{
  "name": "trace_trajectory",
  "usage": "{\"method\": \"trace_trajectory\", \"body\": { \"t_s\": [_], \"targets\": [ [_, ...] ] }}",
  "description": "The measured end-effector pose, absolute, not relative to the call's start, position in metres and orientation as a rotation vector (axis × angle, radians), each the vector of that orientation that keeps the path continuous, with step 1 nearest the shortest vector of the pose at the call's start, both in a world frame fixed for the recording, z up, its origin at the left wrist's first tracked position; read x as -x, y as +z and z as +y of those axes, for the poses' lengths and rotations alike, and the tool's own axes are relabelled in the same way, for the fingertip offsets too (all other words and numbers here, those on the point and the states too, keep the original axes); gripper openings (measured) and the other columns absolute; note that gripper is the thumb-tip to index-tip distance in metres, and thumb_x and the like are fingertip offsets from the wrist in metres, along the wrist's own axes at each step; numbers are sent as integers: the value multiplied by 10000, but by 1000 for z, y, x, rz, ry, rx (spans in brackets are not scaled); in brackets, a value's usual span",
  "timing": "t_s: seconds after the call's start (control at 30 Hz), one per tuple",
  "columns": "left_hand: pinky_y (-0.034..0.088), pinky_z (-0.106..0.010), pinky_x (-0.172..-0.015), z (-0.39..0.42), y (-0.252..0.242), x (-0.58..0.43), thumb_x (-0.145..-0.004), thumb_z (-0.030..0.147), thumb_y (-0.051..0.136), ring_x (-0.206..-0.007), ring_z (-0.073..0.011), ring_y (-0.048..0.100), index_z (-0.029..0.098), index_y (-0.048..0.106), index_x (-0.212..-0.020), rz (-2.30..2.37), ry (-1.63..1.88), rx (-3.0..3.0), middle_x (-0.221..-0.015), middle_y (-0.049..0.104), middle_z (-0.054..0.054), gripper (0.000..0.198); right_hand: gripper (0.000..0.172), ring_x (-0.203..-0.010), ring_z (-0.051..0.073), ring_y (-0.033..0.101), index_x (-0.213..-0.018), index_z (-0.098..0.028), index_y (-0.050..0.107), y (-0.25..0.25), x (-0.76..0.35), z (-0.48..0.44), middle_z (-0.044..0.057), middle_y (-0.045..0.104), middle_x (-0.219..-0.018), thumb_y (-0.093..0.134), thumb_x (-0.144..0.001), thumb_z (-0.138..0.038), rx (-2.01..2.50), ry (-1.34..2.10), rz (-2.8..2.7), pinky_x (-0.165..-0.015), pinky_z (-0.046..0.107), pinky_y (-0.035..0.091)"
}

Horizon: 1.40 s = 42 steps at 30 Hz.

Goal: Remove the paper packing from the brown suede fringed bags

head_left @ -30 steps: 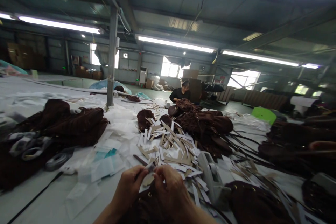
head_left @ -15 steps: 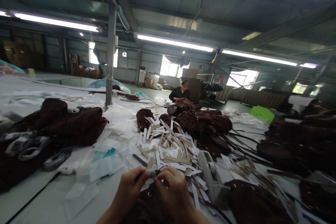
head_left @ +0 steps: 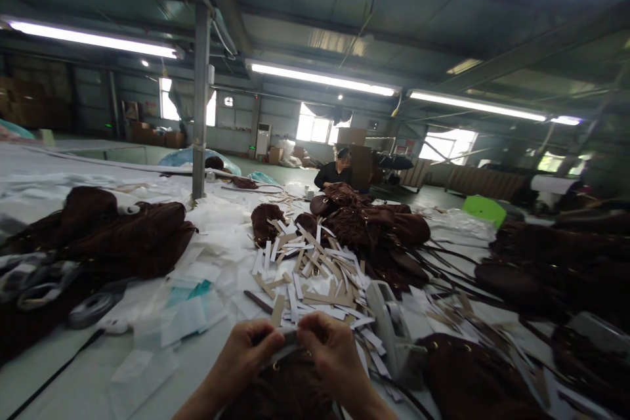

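My left hand [head_left: 245,356] and my right hand [head_left: 331,353] are close together at the bottom centre. Both pinch a small pale strip [head_left: 289,340] between thumbs and fingers. The strip sits at the top edge of a dark brown suede piece [head_left: 290,390] with small metal rivets, lying under my hands. Just beyond my fingers spreads a heap of white and tan paper strips [head_left: 315,272].
Dark brown suede bags are piled at the left [head_left: 118,233], centre back [head_left: 378,226] and right [head_left: 551,262]. A grey tape dispenser [head_left: 391,321] stands right of my hands. White plastic sheets [head_left: 191,305] lie left. A person [head_left: 337,170] works at the far end. A steel post [head_left: 199,105] rises from the table.
My hands have drawn slightly apart, stretching the pale strip between them. The camera has tilted a little, shifting the scene up and left.
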<state>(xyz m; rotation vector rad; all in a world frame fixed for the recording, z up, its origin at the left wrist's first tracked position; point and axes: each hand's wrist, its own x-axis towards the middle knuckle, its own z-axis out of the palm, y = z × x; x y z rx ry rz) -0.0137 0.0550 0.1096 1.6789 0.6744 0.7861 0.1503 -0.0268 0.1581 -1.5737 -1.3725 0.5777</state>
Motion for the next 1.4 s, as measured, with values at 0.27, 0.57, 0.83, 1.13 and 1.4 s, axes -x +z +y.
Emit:
{"method": "trace_trajectory", "body": {
  "t_s": [0.27,0.57,0.83,1.13,1.4],
  "targets": [
    [288,-202,-498,55,126,16,-782,491,618,-531,-92,395,100,678,-668,670,784,-1663,-548,503,22,412,348,-860,225,584,-1134,-195,587,183,-173,-29,67,637,-911,494,-862,-392,1630,175,-1510,-815,357,431],
    [278,-199,-497,55,138,21,-806,445,597,-556,-95,378,105,658,-704,572,682,-1708,-579,465,28,361,330,-465,57,366,-693,-173,561,171,-158,-16,-71,484,-537,684,-722,-478,1422,1083,-1390,-440,187,249],
    [238,-211,-495,54,150,19,-829,481,541,-546,-91,324,127,584,-704,498,625,-1757,-585,376,50,378,421,-417,64,423,-731,-160,629,185,-161,-18,-64,484,-528,589,-764,-577,1457,1018,-1379,-402,189,282],
    [304,-200,-524,53,141,16,-830,453,572,-592,-102,412,106,641,-824,474,664,-1717,-654,494,19,354,305,-448,49,370,-721,-148,647,188,-154,-22,-67,496,-516,713,-700,-445,1436,1090,-1343,-423,183,257],
    [336,-210,-576,69,148,29,-868,508,488,-628,-108,434,106,650,-939,338,505,-1774,-737,542,0,439,233,-455,61,397,-766,-142,662,193,-154,-19,-63,490,-535,632,-732,-371,1446,1123,-1393,-452,200,287]
  ]
}}
